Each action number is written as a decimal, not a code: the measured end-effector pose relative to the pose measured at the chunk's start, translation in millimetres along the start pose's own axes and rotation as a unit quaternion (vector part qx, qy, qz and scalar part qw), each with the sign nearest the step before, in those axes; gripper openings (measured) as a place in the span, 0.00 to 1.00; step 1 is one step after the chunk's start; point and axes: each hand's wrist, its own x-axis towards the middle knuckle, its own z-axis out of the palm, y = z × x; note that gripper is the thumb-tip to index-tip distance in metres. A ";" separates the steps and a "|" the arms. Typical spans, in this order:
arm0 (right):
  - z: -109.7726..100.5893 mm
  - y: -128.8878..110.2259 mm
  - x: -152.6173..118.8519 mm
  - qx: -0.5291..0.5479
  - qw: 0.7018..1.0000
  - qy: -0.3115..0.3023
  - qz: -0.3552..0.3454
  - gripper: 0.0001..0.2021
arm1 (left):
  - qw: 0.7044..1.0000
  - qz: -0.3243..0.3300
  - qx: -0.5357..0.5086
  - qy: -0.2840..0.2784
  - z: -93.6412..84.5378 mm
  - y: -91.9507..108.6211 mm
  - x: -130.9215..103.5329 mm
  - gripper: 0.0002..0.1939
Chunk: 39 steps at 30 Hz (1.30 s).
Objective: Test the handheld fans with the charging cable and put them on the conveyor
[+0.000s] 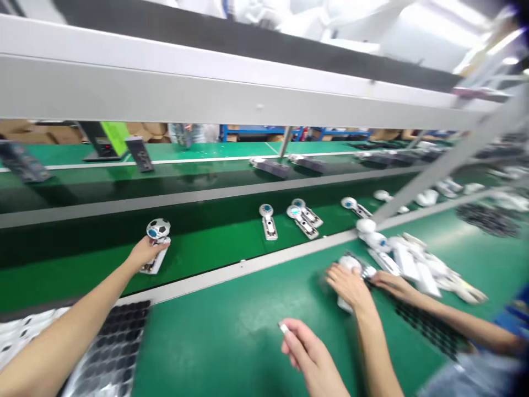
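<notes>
My left hand (145,255) is closed around a white device (158,227) with a round, soccer-ball-patterned head and a slim white body, over the green conveyor belt. Near the front edge of the bench, my right hand (309,355) pinches a small white piece (283,327) between thumb and fingers; its exact kind is too small to tell. On the belt, to the right of my left hand, lies a similar white device (269,226) with its body open and a blue disc on its round head. Two more such devices (303,219) lie overlapping beside it.
A co-worker's hands (349,284) work at the right, beside a pile of white parts (425,267). A black tray of round cells (118,342) lies below my left forearm. A slanted grey post (433,173) and an overhead shelf beam (248,99) cross the view.
</notes>
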 end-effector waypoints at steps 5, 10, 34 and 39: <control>55.0 -5.7 -62.1 0.060 0.997 -0.034 0.042 0.13 | 0.969 0.111 -0.027 -0.219 82.4 44.9 -133.8 0.23; 50.6 -13.6 -73.5 0.077 0.990 -0.107 -0.046 0.13 | 0.874 0.143 -0.100 -0.453 125.1 59.0 -260.6 0.12; 56.0 -23.1 -102.9 0.210 0.958 -0.158 0.120 0.09 | 0.879 -0.034 -0.356 -0.316 71.6 61.3 -322.6 0.24; 53.7 -19.2 -103.6 0.142 0.967 -0.178 0.112 0.09 | 0.899 0.009 -0.290 -0.328 70.5 59.8 -324.7 0.21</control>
